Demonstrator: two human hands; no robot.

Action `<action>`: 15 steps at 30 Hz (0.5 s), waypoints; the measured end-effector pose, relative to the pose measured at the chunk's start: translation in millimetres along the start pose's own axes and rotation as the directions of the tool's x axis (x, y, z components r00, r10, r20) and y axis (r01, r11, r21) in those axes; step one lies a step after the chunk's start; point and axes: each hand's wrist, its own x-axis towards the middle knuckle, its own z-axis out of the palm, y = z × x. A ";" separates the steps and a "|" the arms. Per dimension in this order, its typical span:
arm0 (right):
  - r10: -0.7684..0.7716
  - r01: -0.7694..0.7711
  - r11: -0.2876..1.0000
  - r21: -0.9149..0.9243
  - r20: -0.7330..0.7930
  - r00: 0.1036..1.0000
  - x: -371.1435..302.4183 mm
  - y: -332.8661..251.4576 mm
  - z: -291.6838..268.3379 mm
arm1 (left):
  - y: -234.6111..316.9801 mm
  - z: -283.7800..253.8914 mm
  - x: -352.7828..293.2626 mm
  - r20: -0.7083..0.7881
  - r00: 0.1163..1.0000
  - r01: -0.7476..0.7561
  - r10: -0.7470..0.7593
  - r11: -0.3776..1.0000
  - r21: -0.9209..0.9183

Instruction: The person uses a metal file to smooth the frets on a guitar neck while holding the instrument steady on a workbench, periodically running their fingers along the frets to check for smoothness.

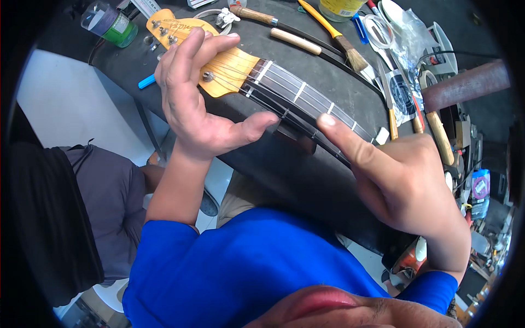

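Observation:
A guitar lies across the black work surface, its pale wooden headstock at the upper left and its dark fretboard running down to the right. My left hand reaches over the headstock among the metal tuning posts. Its fingers are apart and its thumb sticks out beside the strings. With its index finger stretched out, my right hand touches the strings over the fretboard. The other right-hand fingers are bent and partly hidden. That hand and forearm cover the guitar's lower end.
Behind the neck lie wooden-handled tools, a yellow-handled brush and a blue marker. A green-labelled bottle stands at the far left. A brown cylinder juts in at right. Another person is at left.

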 end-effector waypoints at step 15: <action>-0.015 0.015 0.991 -0.135 0.004 1.000 6.4 -12.0 -3.5 | -1.5 0.4 -3.8 -0.005 0.999 0.034 -0.034 0.999 -0.022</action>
